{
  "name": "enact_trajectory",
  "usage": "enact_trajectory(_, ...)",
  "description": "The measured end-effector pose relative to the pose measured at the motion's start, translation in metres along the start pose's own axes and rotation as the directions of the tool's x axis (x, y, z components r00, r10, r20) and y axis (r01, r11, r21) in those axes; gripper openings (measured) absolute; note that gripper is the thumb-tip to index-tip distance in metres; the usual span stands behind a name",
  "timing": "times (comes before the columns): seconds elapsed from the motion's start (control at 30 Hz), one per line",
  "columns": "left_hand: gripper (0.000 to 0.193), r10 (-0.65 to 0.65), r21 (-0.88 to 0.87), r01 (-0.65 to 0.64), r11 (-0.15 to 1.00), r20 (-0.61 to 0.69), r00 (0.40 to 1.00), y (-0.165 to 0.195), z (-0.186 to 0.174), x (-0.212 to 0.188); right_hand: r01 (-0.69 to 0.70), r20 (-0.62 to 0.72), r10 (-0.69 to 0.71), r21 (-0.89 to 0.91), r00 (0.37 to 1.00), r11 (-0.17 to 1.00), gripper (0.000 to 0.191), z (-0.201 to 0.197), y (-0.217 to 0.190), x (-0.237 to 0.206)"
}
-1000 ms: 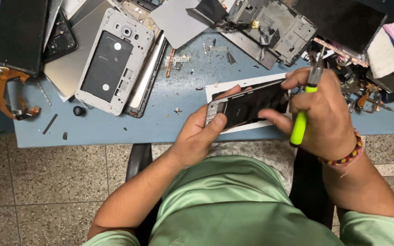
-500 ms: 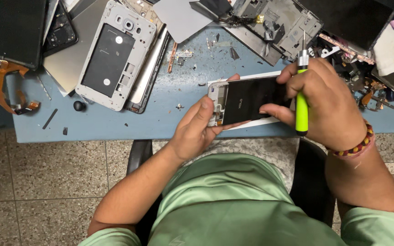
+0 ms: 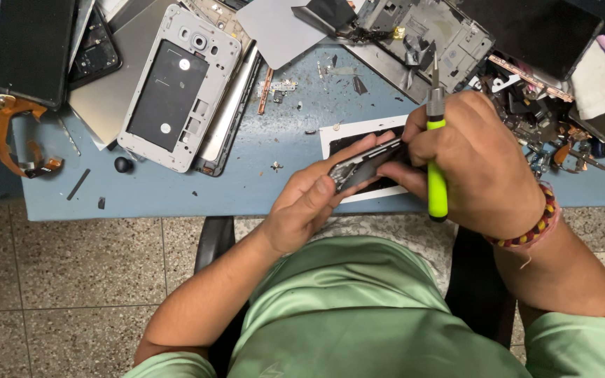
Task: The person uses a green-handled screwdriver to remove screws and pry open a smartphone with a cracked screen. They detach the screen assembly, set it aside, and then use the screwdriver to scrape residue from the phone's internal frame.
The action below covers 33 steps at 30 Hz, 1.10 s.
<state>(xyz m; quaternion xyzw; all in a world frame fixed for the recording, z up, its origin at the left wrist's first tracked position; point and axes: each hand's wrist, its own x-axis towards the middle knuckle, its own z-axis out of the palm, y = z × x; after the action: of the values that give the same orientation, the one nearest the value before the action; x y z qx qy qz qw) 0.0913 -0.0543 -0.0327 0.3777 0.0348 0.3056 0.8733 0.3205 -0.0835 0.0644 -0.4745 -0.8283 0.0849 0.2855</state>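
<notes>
My left hand (image 3: 309, 199) grips the near end of a dark phone part (image 3: 362, 166), tilted up on edge above a white phone frame (image 3: 348, 133) that lies on the blue table (image 3: 246, 189). My right hand (image 3: 474, 164) pinches the far end of the same part and also holds a green-handled screwdriver (image 3: 436, 161), its metal tip pointing away from me. A beaded bracelet (image 3: 537, 227) is on my right wrist.
A grey phone back frame (image 3: 176, 87) lies left of centre. A dark screen panel (image 3: 33, 45) and an orange flex cable (image 3: 12, 136) are at far left. Metal chassis parts (image 3: 421, 35) and small scrap crowd the back and right.
The dark phone part was lying flat, screen up, between my hands; it is now turned up on its edge. The screwdriver has swung upright in my right hand.
</notes>
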Motion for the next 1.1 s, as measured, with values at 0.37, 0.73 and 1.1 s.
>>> enact_trajectory(0.37,0.075,0.015,0.180,-0.018,0.983,0.018,1.000,0.001,0.002,0.000,0.023,0.048,-0.022,-0.021,0.999,1.000,0.047,-0.003,0.003,0.000)
enact_trajectory(0.73,0.069,0.068,0.064,-0.064,0.996,-0.065,0.996,-0.008,0.000,-0.005,-0.065,-0.078,0.058,-0.101,0.995,0.993,0.056,-0.006,0.004,-0.004)
enact_trajectory(1.1,0.065,0.153,-0.064,-0.157,0.985,-0.057,0.986,-0.011,-0.009,-0.007,-0.269,-0.233,0.274,0.052,0.933,0.962,0.064,0.004,0.023,-0.045)
